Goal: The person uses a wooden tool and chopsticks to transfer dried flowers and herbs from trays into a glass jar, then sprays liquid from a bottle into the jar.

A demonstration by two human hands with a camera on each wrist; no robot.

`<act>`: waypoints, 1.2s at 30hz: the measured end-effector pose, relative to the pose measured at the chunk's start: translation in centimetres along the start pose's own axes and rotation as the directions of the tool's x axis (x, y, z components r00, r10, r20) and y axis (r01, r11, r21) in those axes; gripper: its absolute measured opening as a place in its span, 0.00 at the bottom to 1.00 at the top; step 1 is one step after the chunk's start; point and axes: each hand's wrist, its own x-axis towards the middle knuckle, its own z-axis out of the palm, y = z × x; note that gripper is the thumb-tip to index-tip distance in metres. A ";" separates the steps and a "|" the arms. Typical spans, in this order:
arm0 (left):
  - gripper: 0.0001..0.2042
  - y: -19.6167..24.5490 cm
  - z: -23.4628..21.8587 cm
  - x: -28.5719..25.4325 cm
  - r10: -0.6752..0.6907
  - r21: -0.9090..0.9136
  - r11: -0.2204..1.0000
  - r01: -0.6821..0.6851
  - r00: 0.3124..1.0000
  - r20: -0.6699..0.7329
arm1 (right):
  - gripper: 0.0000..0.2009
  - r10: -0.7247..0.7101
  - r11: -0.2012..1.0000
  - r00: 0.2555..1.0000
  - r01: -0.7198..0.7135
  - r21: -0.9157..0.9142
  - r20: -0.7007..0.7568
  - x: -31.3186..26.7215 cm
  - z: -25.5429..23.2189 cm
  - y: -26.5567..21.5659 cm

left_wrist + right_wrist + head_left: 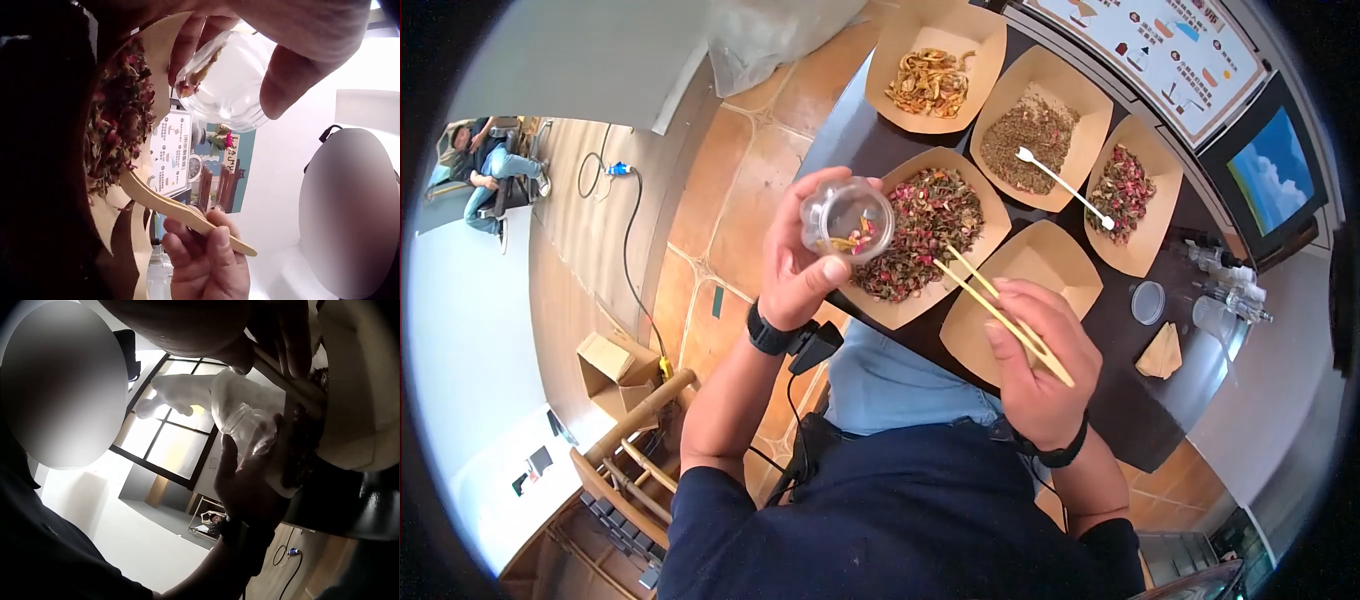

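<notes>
My left hand [783, 275] holds a small clear plastic jar [862, 208] by its sides, with a few yellow and pink dried pieces inside. The jar is tilted in the left wrist view. Between the thumb and fingers of my right hand [1048, 408] are bamboo tongs [1000, 319]. Their tips reach the near edge of a dried flower and leaf mix [935, 212], which lies in a kraft paper tray [992, 232]. The jar overlaps the left side of that tray in the head view.
More paper trays hold yellow dried strips [930, 82], brown bits [1025, 140] with a white spoon [1065, 185], and rosebuds [1122, 190]. Another tray [1050, 270] is beside my right hand. A clear lid [1147, 302] and folded paper [1160, 352] lie at the right.
</notes>
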 end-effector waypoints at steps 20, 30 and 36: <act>0.48 -0.2 -2.5 4.2 0.037 -0.015 0.999 -0.037 0.999 -0.021 | 0.11 -0.068 0.997 0.989 0.071 -0.017 0.134 4.2 -2.6 -0.1; 0.52 0.2 -1.9 4.0 -0.034 -0.062 0.997 0.034 0.999 0.013 | 0.17 -0.364 0.921 0.798 0.385 0.058 0.480 7.1 0.9 0.5; 0.43 -0.1 -2.1 3.9 0.034 -0.047 0.998 -0.031 0.997 0.067 | 0.12 -0.278 0.947 0.904 0.315 -0.065 0.326 7.9 -1.3 0.8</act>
